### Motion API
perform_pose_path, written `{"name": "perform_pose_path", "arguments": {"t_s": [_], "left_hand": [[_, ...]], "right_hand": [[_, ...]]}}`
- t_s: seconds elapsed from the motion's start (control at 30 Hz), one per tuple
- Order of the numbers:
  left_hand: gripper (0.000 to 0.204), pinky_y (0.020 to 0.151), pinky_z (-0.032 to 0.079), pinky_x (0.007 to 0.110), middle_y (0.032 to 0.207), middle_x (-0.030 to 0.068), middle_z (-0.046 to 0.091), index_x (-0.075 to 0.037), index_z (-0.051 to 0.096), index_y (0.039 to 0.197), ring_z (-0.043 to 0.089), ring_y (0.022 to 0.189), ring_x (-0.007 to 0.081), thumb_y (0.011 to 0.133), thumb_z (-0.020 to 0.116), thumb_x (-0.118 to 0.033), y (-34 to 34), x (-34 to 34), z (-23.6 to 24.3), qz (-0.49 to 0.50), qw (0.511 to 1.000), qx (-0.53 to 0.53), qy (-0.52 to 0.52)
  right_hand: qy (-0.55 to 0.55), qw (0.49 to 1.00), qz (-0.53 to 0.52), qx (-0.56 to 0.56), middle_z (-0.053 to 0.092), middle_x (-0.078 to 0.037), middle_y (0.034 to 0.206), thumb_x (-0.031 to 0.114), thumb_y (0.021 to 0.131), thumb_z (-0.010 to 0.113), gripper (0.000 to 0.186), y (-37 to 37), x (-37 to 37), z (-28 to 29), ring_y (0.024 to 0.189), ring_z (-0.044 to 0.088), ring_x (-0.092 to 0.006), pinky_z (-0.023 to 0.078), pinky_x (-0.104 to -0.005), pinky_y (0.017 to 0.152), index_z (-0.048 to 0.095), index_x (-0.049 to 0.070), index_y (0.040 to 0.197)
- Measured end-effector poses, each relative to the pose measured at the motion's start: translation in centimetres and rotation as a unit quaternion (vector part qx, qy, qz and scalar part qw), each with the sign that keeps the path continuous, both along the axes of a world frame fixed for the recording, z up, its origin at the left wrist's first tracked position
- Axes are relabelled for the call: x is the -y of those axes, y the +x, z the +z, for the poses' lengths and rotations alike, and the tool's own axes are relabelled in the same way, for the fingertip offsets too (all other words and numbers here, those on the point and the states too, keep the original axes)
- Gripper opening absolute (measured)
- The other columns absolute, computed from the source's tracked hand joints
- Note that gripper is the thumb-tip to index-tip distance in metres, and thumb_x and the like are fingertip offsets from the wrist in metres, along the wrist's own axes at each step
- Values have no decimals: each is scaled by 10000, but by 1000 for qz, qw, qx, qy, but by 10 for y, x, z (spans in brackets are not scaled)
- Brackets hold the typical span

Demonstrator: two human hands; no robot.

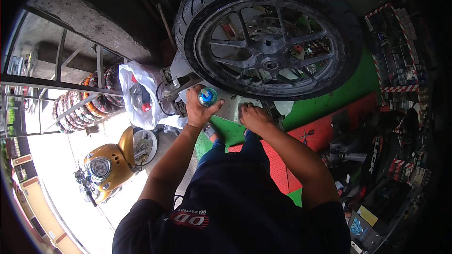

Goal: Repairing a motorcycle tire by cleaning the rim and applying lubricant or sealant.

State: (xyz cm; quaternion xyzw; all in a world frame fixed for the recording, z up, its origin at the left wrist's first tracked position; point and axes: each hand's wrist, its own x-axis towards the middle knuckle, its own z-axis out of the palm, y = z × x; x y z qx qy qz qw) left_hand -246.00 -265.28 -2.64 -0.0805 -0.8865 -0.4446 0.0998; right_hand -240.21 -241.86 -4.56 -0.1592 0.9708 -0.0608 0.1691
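Note:
My left hand (pixel 197 111) is wrapped round a small bottle or can (pixel 207 97) with a blue-green top, held upright just in front of the wheel. Its body is mostly hidden from above by its top and my fingers. My right hand (pixel 254 116) is closed near the lower edge of the wheel, over a grey metal plate (pixel 230 105); whatever its fingers hold does not show. A motorcycle wheel (pixel 270 47) with a black tyre (pixel 351 42) and dark spoked rim lies flat in front of me, above the plate.
A white plastic bag (pixel 157 106) with red and dark things stands left of the wheel. Wrapped tyres (pixel 87 101) and a yellow motorcycle (pixel 104 167) are farther left. A red mat (pixel 301 136) lies on the green floor (pixel 362 77). Display shelves (pixel 395 49) line the right.

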Motion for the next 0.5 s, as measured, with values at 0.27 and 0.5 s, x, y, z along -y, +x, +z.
{"name": "perform_pose_path", "arguments": {"t_s": [0.27,0.5], "left_hand": [[943,939,505,465,1170,186,622,7,529,1297,606,1090,386,605,948,-479,6,13,-8,-17,1000,5,-8],[1070,855,528,382,1131,150,603,27,480,1363,641,992,289,583,966,-521,20,31,-12,-23,999,21,41]], "right_hand": [[-308,926,-202,-87,732,-168,950,46,911,661,312,-10,-12,57,886,741,-341,588,-445,772,579,22,1211],[-389,806,-274,-353,753,-156,977,42,952,683,137,-40,-12,66,844,762,-253,585,-323,715,679,50,1088]]}}
